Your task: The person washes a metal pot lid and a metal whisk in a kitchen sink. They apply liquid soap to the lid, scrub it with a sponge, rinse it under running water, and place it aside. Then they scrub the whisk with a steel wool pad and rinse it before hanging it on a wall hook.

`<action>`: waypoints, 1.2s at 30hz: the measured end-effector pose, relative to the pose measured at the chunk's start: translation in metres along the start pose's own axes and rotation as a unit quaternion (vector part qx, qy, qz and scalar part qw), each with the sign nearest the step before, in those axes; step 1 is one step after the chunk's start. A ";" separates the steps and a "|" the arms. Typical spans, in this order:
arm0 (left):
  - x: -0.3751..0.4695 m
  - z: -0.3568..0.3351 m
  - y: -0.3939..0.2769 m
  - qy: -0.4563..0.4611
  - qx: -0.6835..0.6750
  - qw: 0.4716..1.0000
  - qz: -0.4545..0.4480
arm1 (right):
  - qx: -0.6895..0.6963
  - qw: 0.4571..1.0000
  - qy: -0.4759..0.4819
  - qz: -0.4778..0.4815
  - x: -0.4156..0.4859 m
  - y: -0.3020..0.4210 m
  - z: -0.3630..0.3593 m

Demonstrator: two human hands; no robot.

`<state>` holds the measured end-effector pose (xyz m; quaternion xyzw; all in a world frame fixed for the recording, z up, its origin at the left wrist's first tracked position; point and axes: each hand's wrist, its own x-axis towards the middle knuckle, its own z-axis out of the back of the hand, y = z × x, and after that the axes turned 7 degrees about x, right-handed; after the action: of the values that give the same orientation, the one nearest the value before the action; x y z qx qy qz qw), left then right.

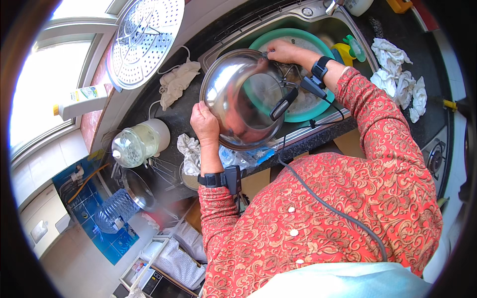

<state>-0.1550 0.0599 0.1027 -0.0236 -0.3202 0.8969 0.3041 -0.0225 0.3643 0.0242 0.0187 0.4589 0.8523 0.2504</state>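
A round pan lid of glass and steel [231, 85], with a black handle [284, 104], is tilted over the near-left side of a green plastic basin [316, 37]. The basin stands in the steel sink and holds cloudy, sudsy water. My left hand [205, 121] grips the lid's left rim, fingers over the edge. My right hand [282, 51] is closed on a dark scouring pad [265, 54] at the lid's upper right rim, above the basin. Some wire-like metal pieces show below my right hand; what they belong to is unclear.
Crumpled white cloths [395, 74] lie on the counter right of the sink [357, 22]. A yellow spray bottle [344, 54] is by the basin. Left are a perforated metal disc [147, 43], a white bottle [84, 100], a clear-topped appliance [136, 145] and a cloth [179, 82]. A cable crosses my front.
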 end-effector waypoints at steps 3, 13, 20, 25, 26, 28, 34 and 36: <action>0.000 0.001 0.006 0.007 -0.010 1.000 -0.009 | 0.020 0.999 0.011 0.041 0.012 0.000 -0.007; -0.005 -0.014 0.000 -0.005 0.046 0.998 -0.051 | -0.086 0.944 0.107 0.300 0.002 0.163 -0.049; -0.010 -0.008 0.005 0.008 0.019 0.999 -0.038 | -0.050 0.972 0.038 0.225 0.033 0.132 -0.043; -0.033 -0.007 0.006 -0.024 -0.013 0.999 -0.045 | -0.015 0.992 0.117 0.041 0.052 0.078 -0.012; -0.037 -0.007 0.008 -0.025 -0.020 0.999 -0.032 | -0.002 0.991 0.134 -0.010 0.047 0.069 -0.008; -0.042 -0.008 0.014 -0.033 -0.032 0.999 -0.013 | 0.099 0.985 0.131 -0.055 0.033 0.054 0.000; -0.027 -0.002 0.017 0.024 -0.059 0.998 -0.028 | 0.097 0.990 0.104 -0.007 0.021 0.048 0.015; -0.007 0.000 0.006 0.062 -0.038 0.997 -0.040 | 0.031 0.995 0.074 0.053 0.020 0.065 0.015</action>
<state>-0.1523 0.0526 0.0979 -0.0776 -0.3354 0.8679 0.3581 -0.0624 0.3548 0.0804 -0.0123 0.5006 0.8488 0.1699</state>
